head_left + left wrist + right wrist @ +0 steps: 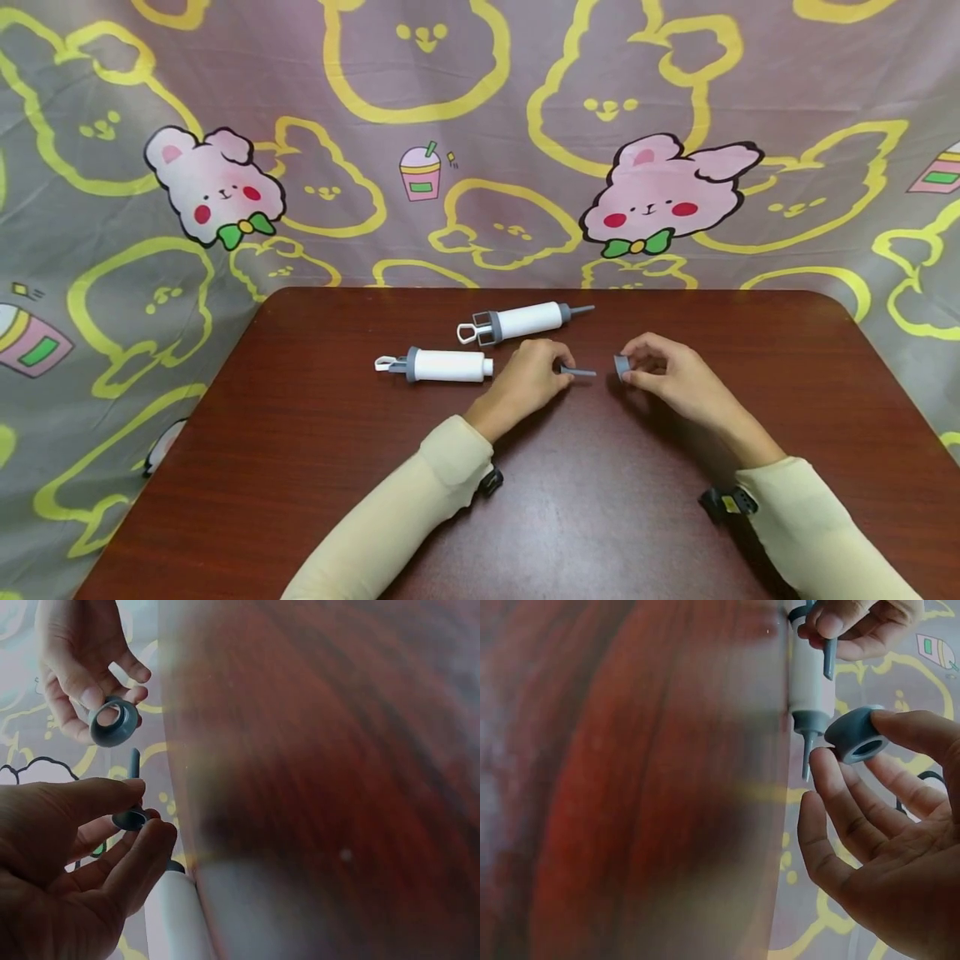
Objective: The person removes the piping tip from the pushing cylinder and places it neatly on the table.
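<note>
My left hand (525, 379) pinches a thin grey nozzle (583, 372) by its wide cup-shaped base, seen also in the left wrist view as a nozzle (134, 763) with its narrow tip pointing at the other hand. Between thumb and fingertips of my right hand (686, 379) is a short grey ring-shaped cap (622, 367). In the right wrist view this cap (847, 736) is tilted and its round hole shows. The nozzle tip and the cap are apart. Left of my left hand lies a white-barrelled plunger gun (450, 366), its bare white neck toward the wrist.
A second white plunger gun (528, 320) lies farther back, with a grey collar and nozzle on its right end and a loop handle on its left. Behind the brown table (300, 467) hangs a patterned cloth (480, 150).
</note>
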Demonstrator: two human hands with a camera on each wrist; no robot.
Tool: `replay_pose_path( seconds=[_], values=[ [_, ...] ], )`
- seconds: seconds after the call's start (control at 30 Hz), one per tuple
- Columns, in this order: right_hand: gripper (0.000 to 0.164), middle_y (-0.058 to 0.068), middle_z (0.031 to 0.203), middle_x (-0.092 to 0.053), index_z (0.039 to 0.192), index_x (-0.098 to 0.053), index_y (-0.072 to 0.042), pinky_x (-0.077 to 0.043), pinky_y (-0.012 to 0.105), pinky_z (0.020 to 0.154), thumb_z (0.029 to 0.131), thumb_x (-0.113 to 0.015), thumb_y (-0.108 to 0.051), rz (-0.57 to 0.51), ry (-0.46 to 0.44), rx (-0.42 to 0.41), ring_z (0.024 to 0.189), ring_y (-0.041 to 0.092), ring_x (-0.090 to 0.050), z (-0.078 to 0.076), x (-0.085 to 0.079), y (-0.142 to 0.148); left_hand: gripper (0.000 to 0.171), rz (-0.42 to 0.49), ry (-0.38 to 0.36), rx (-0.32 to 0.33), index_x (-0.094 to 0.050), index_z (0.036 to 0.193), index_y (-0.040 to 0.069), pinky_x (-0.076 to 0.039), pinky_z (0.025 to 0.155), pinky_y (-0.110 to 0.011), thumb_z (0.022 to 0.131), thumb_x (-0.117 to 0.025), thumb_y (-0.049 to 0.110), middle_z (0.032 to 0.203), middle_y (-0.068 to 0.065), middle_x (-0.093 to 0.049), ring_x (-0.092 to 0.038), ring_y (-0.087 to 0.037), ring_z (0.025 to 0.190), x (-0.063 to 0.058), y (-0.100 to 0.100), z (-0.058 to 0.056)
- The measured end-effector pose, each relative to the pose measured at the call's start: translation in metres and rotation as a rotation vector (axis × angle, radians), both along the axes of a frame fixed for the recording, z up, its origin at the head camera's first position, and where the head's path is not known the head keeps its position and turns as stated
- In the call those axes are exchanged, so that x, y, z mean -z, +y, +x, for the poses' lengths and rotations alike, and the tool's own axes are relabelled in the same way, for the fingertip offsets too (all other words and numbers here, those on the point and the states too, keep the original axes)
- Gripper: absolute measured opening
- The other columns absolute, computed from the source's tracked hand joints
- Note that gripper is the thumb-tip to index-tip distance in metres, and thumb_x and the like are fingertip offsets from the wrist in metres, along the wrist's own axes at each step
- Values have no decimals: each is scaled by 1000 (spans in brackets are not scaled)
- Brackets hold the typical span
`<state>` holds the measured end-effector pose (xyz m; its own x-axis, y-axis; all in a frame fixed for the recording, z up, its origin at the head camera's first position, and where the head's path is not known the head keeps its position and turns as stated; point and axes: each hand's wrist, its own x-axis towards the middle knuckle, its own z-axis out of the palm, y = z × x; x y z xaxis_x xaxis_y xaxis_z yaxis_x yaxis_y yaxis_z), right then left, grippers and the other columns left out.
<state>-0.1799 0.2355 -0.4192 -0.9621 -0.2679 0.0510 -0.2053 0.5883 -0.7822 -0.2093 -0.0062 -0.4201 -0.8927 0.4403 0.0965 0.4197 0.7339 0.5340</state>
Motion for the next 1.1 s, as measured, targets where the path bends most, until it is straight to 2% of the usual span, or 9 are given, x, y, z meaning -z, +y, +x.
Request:
replay_pose_path(
  seconds=[0.2, 0.4, 0.63, 0.83, 1.1],
  values=[
    [21, 11, 101, -73, 116, -66, -6, -53, 27, 74, 96, -73, -7, 54, 3, 10, 92, 19, -67, -5, 1, -3, 5, -16, -41, -25, -79, 96, 15, -49, 68, -23, 91, -81, 15, 89, 3, -76, -59, -10, 71, 2, 4, -3],
    [20, 10, 98, -74, 113, -67, -6, -51, 28, 73, 95, -75, -9, 83, -2, 7, 88, 18, -67, -8, 0, -6, 4, -10, -53, -32, -78, 94, 15, -48, 68, -23, 91, -81, 15, 88, 3, -75, -57, -10, 70, 2, 5, -4],
    [20, 8, 94, -73, 111, -67, -5, -48, 28, 70, 94, -76, -8, 113, -16, -2, 76, 15, -64, -11, 1, -6, 5, -11, -74, -42, -77, 89, 16, -48, 67, -24, 90, -82, 14, 85, 4, -74, -58, -12, 70, 2, 8, -6],
    [18, 7, 86, -71, 107, -66, -4, -46, 28, 66, 90, -74, -3, 126, -3, -12, 66, 14, -62, -12, 3, -5, 7, -26, -83, -44, -76, 86, 16, -51, 71, -25, 89, -83, 14, 87, 5, -74, -64, -12, 76, 4, 12, -9],
    [19, 7, 85, -70, 106, -66, -3, -45, 29, 64, 88, -73, 0, 163, 2, -6, 67, 13, -61, -14, 2, -6, 7, -47, -68, -31, -77, 85, 15, -52, 73, -24, 88, -83, 13, 92, 4, -75, -68, -13, 82, 4, 15, -11]
  ],
)
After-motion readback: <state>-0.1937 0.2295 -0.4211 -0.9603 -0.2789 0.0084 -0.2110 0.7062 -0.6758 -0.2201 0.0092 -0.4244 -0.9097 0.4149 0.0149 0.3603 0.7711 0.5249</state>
